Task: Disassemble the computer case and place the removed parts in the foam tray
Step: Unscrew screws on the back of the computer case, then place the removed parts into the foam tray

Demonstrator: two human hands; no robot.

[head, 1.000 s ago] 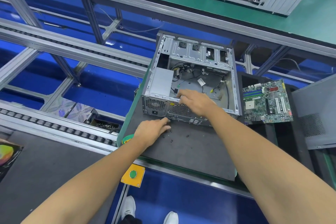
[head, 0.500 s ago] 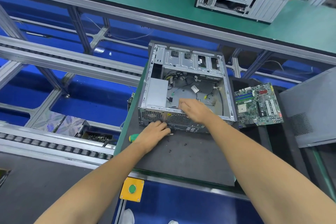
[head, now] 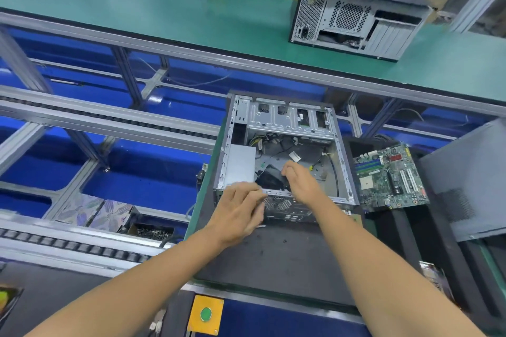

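The open computer case [head: 336,150] lies on a black mat [head: 273,262], rear panel toward me. My right hand [head: 304,183] reaches inside and grips a black fan [head: 271,180], which is tilted away from the rear grille. My left hand [head: 238,210] rests on the rear panel, its fingers at the top rim. A screwdriver's metal tip [head: 262,226] pokes out from under its palm; the handle is hidden. A green motherboard [head: 388,175] lies in the black foam tray [head: 397,230] to the right. The silver power supply [head: 239,164] sits in the case's left side.
A grey side panel [head: 465,178] lies at the far right. Small loose screws [head: 284,241] dot the mat. A second case [head: 353,22] stands on the green bench behind. Conveyor rails run left, with a box of screws [head: 153,231] below and a yellow button box [head: 206,314] near me.
My left hand rose from the mat onto the case's rear panel. The black fan now shows tilted inside the case under my right hand. The view pulled back.
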